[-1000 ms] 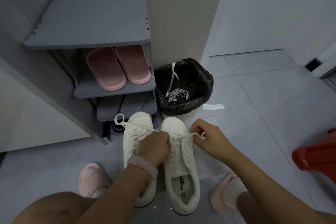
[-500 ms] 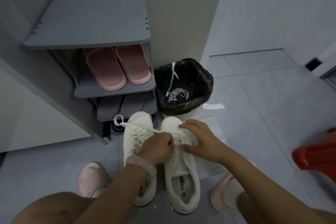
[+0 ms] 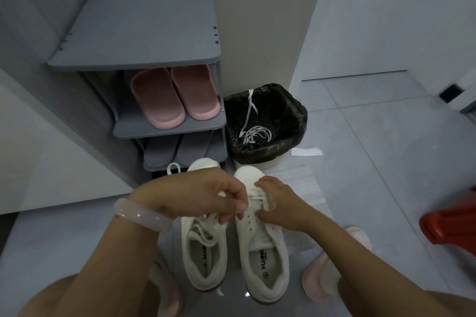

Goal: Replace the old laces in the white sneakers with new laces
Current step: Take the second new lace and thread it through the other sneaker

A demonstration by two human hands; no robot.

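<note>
Head view: the left hand (image 3: 203, 197) pinches a flat white cotton lace (image 3: 221, 193), and the right hand (image 3: 279, 203) grips the lace rows on the right white leather sneaker (image 3: 260, 237) directly beneath both hands. Tension should be kept even, I judge. A second ago the hands were further apart, with the lace stretched between them.
</note>
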